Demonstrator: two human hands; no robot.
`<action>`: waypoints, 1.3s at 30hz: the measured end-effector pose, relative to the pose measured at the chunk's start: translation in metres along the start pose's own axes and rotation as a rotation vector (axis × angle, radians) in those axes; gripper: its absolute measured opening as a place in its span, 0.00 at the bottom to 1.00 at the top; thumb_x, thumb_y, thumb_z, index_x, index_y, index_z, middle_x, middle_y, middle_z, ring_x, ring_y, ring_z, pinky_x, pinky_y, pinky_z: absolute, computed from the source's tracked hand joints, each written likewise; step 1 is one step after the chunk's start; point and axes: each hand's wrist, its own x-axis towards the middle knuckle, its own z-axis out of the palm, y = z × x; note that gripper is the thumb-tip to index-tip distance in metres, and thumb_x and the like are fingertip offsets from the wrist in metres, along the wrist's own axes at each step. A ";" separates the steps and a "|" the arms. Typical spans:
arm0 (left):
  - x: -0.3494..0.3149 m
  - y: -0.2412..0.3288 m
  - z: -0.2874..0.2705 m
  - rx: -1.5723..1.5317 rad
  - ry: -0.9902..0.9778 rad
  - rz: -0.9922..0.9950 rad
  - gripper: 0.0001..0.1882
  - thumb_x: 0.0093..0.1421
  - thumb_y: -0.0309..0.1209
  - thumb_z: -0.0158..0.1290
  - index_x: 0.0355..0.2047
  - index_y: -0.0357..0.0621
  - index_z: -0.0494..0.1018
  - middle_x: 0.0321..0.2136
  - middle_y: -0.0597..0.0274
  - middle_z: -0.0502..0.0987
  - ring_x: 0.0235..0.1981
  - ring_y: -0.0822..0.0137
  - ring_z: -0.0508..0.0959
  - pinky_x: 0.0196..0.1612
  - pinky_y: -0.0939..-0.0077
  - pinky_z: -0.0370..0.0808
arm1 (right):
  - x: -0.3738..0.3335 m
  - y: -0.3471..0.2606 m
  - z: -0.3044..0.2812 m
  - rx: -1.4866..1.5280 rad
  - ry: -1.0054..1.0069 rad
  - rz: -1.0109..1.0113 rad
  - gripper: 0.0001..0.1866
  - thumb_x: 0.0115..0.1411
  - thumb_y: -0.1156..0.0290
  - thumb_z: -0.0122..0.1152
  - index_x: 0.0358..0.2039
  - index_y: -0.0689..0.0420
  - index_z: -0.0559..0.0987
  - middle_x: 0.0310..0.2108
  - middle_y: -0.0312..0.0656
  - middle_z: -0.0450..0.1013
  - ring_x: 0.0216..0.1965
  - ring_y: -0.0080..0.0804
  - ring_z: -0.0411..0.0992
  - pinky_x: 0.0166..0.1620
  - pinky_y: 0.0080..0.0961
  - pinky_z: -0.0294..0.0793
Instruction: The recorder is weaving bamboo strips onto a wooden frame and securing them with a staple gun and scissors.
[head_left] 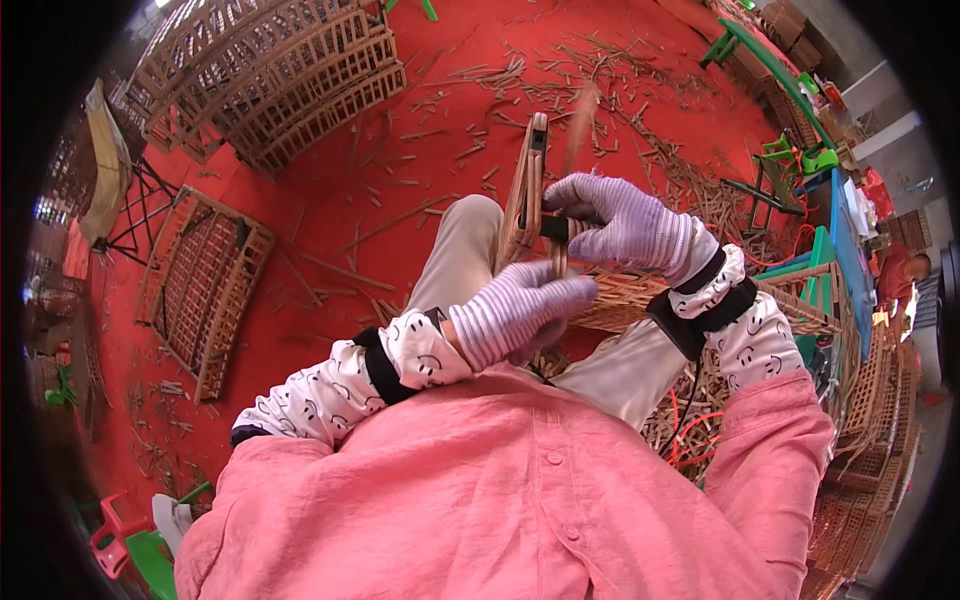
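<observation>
Both my hands wear purple-and-white striped gloves and meet over my lap. My left hand (525, 305) has its fingers closed around the lower end of a thin wooden strip (559, 258); its thumb is partly hidden. Just above it, my right hand (625, 225) curls its fingers at a short dark piece (553, 228), whose kind does not show. Left of the fingers a narrow wooden frame (522, 190) stands on edge, with a dark metal part at its upper end. Under my right wrist a woven wooden lattice panel (640, 300) lies across my legs.
Slatted wooden crates (270, 80) are stacked at the far left, with another lattice panel (205, 290) nearer on the red floor (330, 230). Wood scraps (640, 130) litter the floor. Green stools (790, 165) and a blue table (850, 260) stand at right. A brown streak (582, 120) is blurred.
</observation>
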 end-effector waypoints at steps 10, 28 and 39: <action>0.024 0.087 -0.019 1.523 0.450 0.787 0.18 0.49 0.46 0.57 0.18 0.43 0.70 0.17 0.52 0.73 0.21 0.52 0.74 0.24 0.63 0.70 | -0.029 -0.024 0.027 -0.594 0.440 0.090 0.20 0.45 0.63 0.68 0.34 0.56 0.70 0.27 0.45 0.73 0.32 0.45 0.74 0.34 0.33 0.73; 0.115 0.134 -0.063 1.565 0.407 0.541 0.31 0.44 0.61 0.56 0.30 0.42 0.77 0.24 0.54 0.77 0.30 0.56 0.77 0.34 0.61 0.73 | -0.018 -0.029 0.033 -0.461 0.426 0.086 0.16 0.44 0.70 0.68 0.35 0.57 0.78 0.28 0.45 0.71 0.30 0.42 0.74 0.35 0.32 0.74; 0.086 0.139 -0.074 1.312 0.389 0.723 0.19 0.50 0.47 0.58 0.32 0.44 0.72 0.26 0.50 0.77 0.32 0.52 0.78 0.34 0.61 0.73 | -0.005 -0.039 0.033 -0.230 0.347 0.110 0.18 0.44 0.76 0.68 0.38 0.62 0.78 0.36 0.44 0.70 0.35 0.34 0.74 0.39 0.25 0.74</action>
